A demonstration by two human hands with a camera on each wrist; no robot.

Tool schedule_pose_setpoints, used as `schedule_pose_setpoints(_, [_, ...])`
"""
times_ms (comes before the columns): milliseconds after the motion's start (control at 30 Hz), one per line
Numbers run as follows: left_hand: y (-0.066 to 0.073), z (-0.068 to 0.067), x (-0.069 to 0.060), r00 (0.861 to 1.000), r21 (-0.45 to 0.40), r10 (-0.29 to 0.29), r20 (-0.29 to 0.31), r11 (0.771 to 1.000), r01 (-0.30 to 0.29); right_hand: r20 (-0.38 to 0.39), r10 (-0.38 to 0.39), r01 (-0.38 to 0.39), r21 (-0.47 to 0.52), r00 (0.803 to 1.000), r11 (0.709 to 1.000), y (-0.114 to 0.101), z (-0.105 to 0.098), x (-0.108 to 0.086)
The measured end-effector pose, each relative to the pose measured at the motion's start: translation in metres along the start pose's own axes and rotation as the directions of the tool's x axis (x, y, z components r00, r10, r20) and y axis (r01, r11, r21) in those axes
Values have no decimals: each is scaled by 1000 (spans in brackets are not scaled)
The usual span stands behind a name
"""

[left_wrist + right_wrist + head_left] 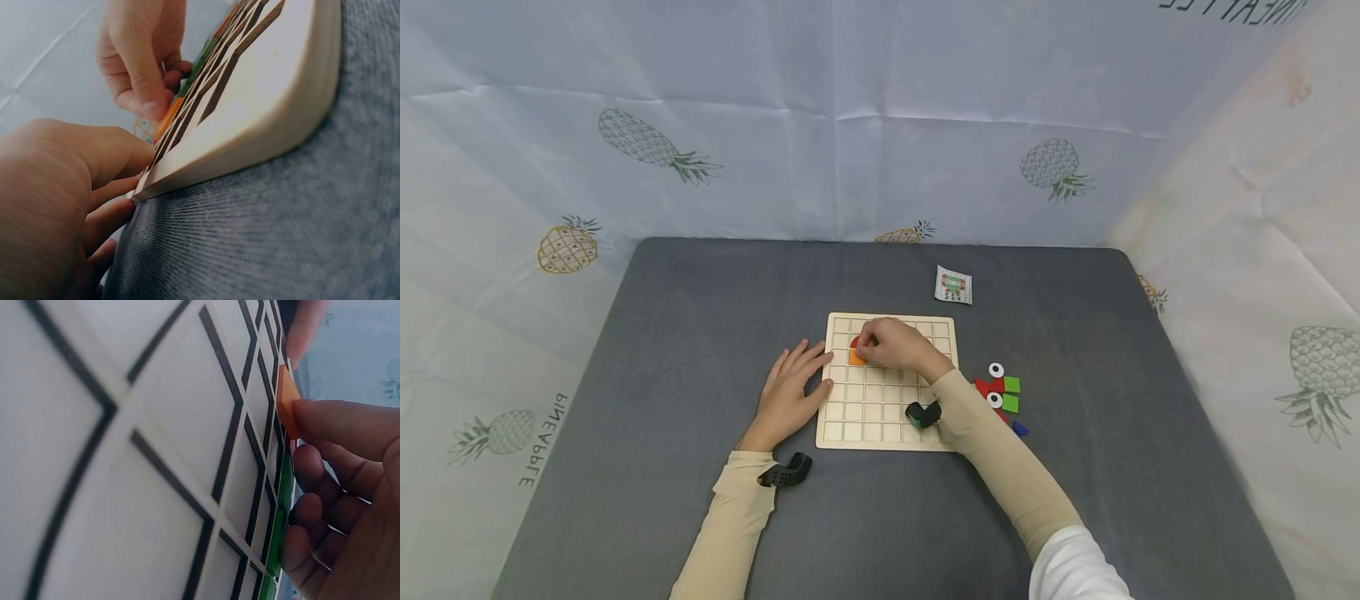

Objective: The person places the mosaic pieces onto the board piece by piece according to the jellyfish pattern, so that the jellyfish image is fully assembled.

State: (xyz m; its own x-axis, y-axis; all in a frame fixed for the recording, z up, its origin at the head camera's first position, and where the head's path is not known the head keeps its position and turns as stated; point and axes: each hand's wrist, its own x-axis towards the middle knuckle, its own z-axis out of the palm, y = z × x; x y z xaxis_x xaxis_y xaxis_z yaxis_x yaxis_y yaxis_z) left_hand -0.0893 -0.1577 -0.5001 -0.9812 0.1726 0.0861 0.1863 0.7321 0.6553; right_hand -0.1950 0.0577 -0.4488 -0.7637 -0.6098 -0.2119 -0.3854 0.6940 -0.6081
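A pale wooden grid board (865,414) lies on the table. My left hand (788,400) rests beside it with fingers spread, the fingertips and thumb touching its left edge. Over the upper part of the board, my right hand (895,344) has its thumb and fingertips on an orange square tile (288,403), pinching it at a grid cell. A red piece (854,342) shows just behind the orange tile. Green pieces (284,481) sit in a row on the board under the curled right fingers, mostly hidden in the head view.
Right of the board lie loose pieces: green squares (1011,403), red pieces (997,385), white rings (996,369) and a blue piece (1020,428). The right forearm partly covers them. A small printed card (953,285) lies behind the board on the dark grey table (722,292).
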Motion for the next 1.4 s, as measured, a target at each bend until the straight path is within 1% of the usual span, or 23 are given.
schedule_pose_setpoints(133, [0, 1, 1, 1000, -2, 0, 2, 1000, 0, -19, 11, -10, 33, 1000, 999, 1, -2, -3])
schedule_pose_setpoints(267, [1, 1, 1, 1000, 1, -2, -1, 1000, 2, -54, 16, -10, 112, 998, 994, 4, -12, -10])
schedule_pose_setpoints(433, [2, 1, 1, 1000, -12, 1, -4, 1000, -1, -86, -2, 17, 165, 996, 986, 11, -35, -34])
schedule_pose_setpoints(567, [3, 0, 2, 1000, -22, 10, -4, 1000, -11, -131, 18, 4, 168, 991, 986, 24, -52, -57])
schedule_pose_setpoints(700, [2, -2, 1, 1000, -21, 7, -2, 1000, -7, -172, 72, -42, 172, 982, 984, 39, -66, -79])
schedule_pose_setpoints(800, [2, -2, 1, 1000, -22, 6, 3, 1000, -6, -199, 124, -89, 178, 972, 980, 51, -71, -96])
schedule_pose_setpoints(967, [0, -2, 0, 1000, -11, 8, 1, 1000, -8, -222, 216, -173, 199, 951, 965, 70, -73, -119])
schedule_pose_setpoints(1167, [0, -1, 0, 1000, -6, 8, -1, 1000, -8, -234, 275, -234, 189, 932, 954, 87, -73, -138])
schedule_pose_setpoints(1233, [0, -1, 0, 1000, -7, 10, -1, 1000, -10, -237, 294, -259, 169, 926, 951, 92, -72, -143])
schedule_pose_setpoints(1300, [0, 0, 0, 1000, -9, 8, -1, 1000, -8, -232, 313, -290, 128, 921, 948, 96, -72, -148])
schedule_pose_setpoints(1400, [0, 0, 0, 1000, -12, 4, -3, 1000, -4, -193, 352, -352, 37, 916, 935, 98, -70, -152])
